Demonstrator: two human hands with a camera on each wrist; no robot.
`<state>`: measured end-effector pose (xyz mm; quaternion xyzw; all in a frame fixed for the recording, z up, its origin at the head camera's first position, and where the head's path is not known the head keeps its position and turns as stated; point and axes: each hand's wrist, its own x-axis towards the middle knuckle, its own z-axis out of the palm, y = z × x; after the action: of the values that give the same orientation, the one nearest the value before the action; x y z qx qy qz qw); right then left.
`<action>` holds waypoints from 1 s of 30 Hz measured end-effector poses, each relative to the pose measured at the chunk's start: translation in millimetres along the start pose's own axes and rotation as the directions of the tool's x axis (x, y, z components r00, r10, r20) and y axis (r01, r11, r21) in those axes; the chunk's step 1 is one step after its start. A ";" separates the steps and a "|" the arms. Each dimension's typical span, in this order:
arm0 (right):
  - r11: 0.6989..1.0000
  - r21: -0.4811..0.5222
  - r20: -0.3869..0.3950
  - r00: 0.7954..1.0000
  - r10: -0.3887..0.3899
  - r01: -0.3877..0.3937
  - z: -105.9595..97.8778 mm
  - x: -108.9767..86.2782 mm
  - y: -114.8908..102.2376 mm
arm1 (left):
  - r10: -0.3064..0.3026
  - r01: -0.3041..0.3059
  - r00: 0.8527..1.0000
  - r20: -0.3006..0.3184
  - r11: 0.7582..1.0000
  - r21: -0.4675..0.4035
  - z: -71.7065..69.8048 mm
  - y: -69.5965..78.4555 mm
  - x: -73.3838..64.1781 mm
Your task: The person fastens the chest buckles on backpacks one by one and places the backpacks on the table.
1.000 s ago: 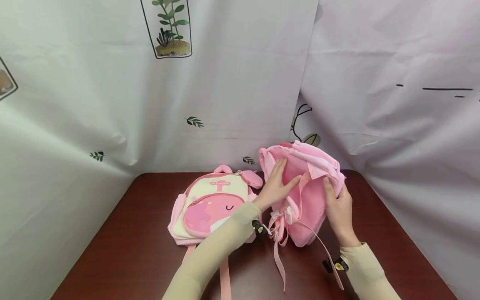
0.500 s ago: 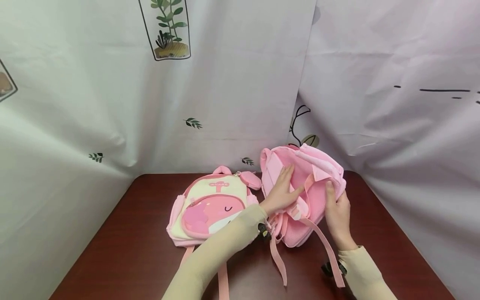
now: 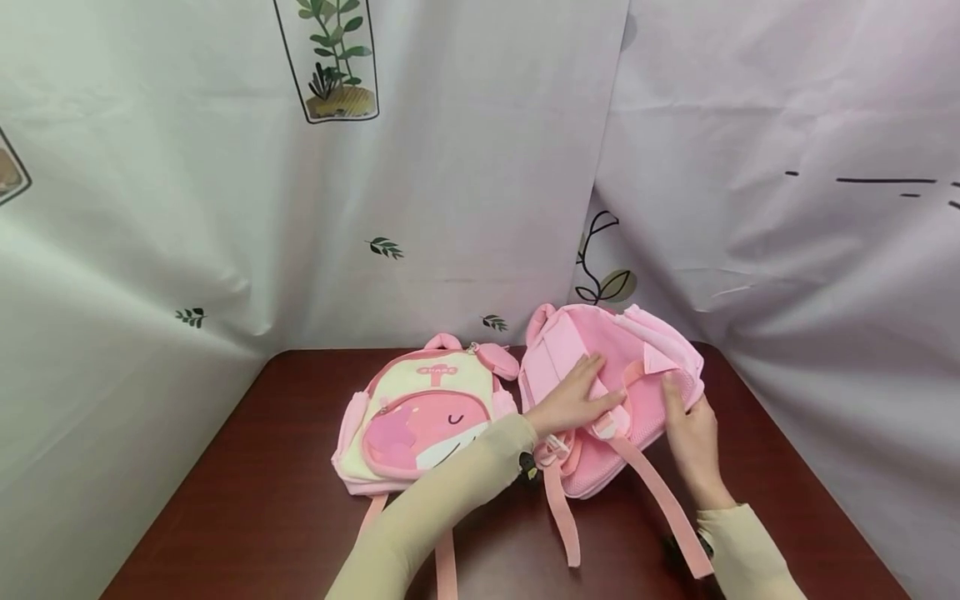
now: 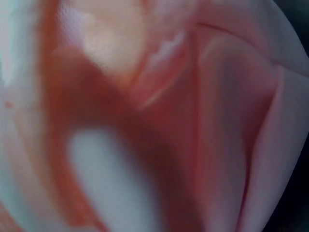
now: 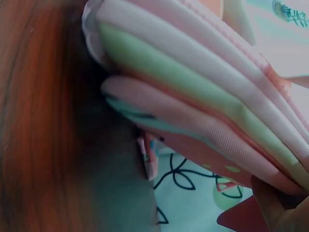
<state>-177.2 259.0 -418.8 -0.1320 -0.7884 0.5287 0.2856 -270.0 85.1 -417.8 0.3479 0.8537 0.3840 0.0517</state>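
Observation:
A pink child's backpack (image 3: 611, 329) stands tilted on the right half of the table, its back panel and shoulder straps toward me. My left hand (image 3: 573, 404) rests on its back and strap, fingers fairly straight. At the bag's right edge my right hand (image 3: 692, 437) grips the side, thumb on the back panel and the other fingers mostly hidden behind. Two loose strap ends (image 3: 660, 504) hang down in front. In the right wrist view the layered side of the backpack (image 5: 207, 111) shows, with fingers (image 5: 277, 208) at its front. The left wrist view is blurred pink fabric (image 4: 222, 135).
A second backpack (image 3: 397, 375), cream and pink with a whale-like face on its pocket, lies to the left, partly under my left forearm. A small pink pouch (image 3: 498, 361) hangs from it. The dark red table (image 3: 247, 467) meets patterned white curtains (image 3: 480, 167) behind.
The backpack has tipped back and shifted slightly right, showing more of its back panel. Both hands moved with it, the left one lower and to the right, and the strap ends swung right.

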 end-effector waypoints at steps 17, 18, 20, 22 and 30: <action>0.987 -0.156 0.097 0.994 0.054 -0.038 -13.2 -9.0 27.2 | 0.011 -0.031 0.990 0.141 0.989 0.141 9.5 -8.4 -0.5; 0.986 -0.159 0.115 0.991 0.061 -0.042 -13.9 -9.4 28.3 | 0.009 -0.031 0.989 0.147 0.988 0.153 9.4 -9.2 -1.1; 0.983 -0.177 0.165 0.983 0.078 -0.049 -15.4 -9.6 30.9 | 0.000 -0.029 0.987 0.162 0.983 0.179 8.7 -11.3 -2.6; 0.978 -0.204 0.224 0.970 0.097 -0.051 -17.1 -9.9 32.6 | -0.010 -0.027 0.984 0.175 0.979 0.204 8.3 -14.6 -4.5; 0.952 -0.306 0.423 0.893 0.153 -0.018 -19.1 -7.1 37.1 | -0.046 -0.018 0.970 0.237 0.966 0.259 0.6 -24.2 -15.9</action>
<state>-163.8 284.9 -449.4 -0.0848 -0.8955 0.4337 0.0526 -271.3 64.1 -437.8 0.3897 0.8864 0.2235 0.1117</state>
